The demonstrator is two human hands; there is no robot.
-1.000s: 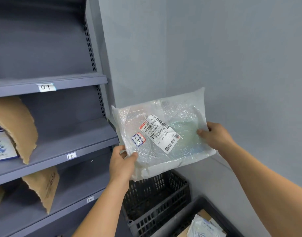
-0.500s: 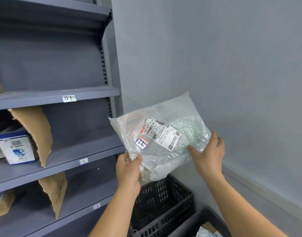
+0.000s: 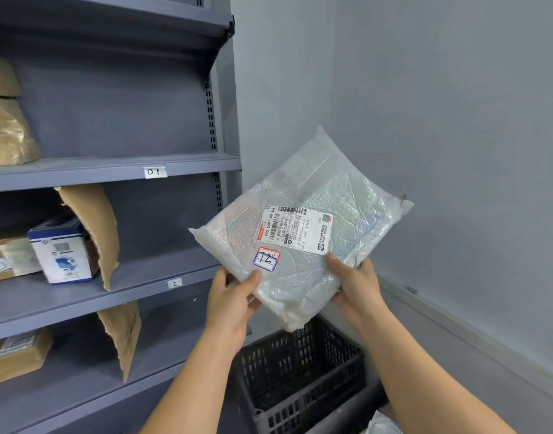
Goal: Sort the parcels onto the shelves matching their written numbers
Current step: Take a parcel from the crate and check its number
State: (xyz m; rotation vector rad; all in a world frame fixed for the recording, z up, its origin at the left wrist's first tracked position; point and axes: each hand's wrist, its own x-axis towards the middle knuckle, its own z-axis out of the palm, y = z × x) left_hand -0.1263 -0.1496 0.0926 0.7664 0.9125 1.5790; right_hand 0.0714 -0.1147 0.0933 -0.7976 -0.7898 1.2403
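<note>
Head view: at left, the shelf tagged 12 (image 3: 174, 283) holds a blue-white box (image 3: 62, 252). Centre frame, the left hand (image 3: 231, 296) and right hand (image 3: 356, 286) each clasp the bubble-wrap parcel (image 3: 300, 245), sticker reading 12 (image 3: 266, 260), above a black crate (image 3: 300, 371).

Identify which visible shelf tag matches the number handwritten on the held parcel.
The "12" tag matches the bubble-wrap parcel; the "01" tag on the higher shelf differs.

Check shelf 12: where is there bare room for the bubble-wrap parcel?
Shelf 12 is bare from the torn cardboard divider rightward to the upright post. Left of the divider it is crowded: blue-and-white box, brown parcels. Both hands hold the bubble-wrap parcel.
</note>
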